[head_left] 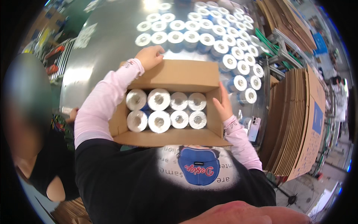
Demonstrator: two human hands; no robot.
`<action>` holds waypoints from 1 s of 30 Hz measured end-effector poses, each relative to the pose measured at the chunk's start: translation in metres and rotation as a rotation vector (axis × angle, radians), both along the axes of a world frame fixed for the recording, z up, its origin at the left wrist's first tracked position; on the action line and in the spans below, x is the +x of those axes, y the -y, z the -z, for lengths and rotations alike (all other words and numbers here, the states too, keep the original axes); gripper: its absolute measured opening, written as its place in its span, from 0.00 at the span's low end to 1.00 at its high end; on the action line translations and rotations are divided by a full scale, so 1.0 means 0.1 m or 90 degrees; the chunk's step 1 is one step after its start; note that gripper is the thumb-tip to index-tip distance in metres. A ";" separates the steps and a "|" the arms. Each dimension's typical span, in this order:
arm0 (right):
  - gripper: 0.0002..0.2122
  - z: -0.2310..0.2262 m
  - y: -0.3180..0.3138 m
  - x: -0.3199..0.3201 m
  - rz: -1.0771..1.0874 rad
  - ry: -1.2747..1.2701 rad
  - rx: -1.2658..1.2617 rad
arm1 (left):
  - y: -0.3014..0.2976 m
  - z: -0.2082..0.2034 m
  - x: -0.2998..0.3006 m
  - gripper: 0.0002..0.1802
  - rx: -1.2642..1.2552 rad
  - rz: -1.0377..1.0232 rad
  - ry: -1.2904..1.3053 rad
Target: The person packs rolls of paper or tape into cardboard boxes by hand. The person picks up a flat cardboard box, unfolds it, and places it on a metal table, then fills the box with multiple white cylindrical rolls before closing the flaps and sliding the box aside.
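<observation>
An open cardboard box (169, 142) sits in front of me at the table's near edge. Inside it, several plastic-wrapped white rolls (159, 99) stand on end in two rows; those on the left look wider than those on the right. My left hand (150, 58) is at the far left corner, its fingers bent over the top edge of the raised far flap (182, 72). My right hand (224, 103) lies along the box's right side, fingers stretched out and thumb apart, touching the cardboard.
Many similar white rolls (191, 36) with bluish sides stand on the metal table (108, 41), beyond and right of the box. A phone (254, 128) and a stack of flattened cartons (287, 123) are on the right. Another person (28, 112) is close on my left.
</observation>
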State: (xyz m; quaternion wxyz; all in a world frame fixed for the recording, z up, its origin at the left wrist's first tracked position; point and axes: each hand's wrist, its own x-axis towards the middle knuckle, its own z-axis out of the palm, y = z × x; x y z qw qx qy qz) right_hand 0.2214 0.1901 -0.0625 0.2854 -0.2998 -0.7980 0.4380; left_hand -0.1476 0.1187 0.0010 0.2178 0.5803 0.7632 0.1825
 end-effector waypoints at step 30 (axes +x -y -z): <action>0.13 1.52 -2.30 0.61 -0.180 0.787 0.388 | -3.19 1.61 2.06 0.39 -0.272 0.103 -0.206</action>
